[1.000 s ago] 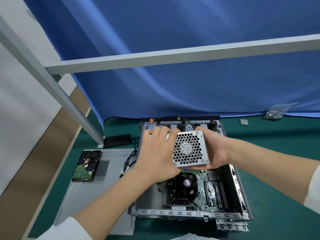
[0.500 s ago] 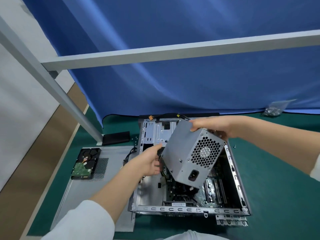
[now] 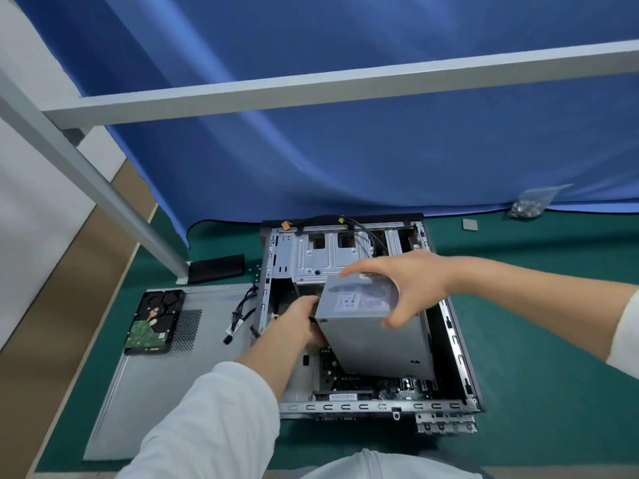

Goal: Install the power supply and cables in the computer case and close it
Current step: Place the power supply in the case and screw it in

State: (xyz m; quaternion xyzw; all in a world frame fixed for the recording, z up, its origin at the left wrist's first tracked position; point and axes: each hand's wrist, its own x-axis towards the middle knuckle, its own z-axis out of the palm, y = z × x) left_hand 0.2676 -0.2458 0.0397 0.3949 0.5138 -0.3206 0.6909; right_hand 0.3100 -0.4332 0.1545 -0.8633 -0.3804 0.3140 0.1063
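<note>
Work surface: a counter point(image 3: 553, 340) covered in dark green matting, its left edge running diagonally from near left toward the far side. Behind the far edge hangs a blue fabric backdrop point(image 3: 345, 150), creased in long diagonal folds, its hem resting on the matting. A grey metal frame stands over the counter: one horizontal bar point(image 3: 345, 84) crosses the backdrop, one slanted post point(image 3: 86, 178) descends to a foot bracket near the far-left corner. Left of the counter: brown flooring point(image 3: 52, 323) and a white wall point(image 3: 31, 209). Lighting even, diffuse.
</note>
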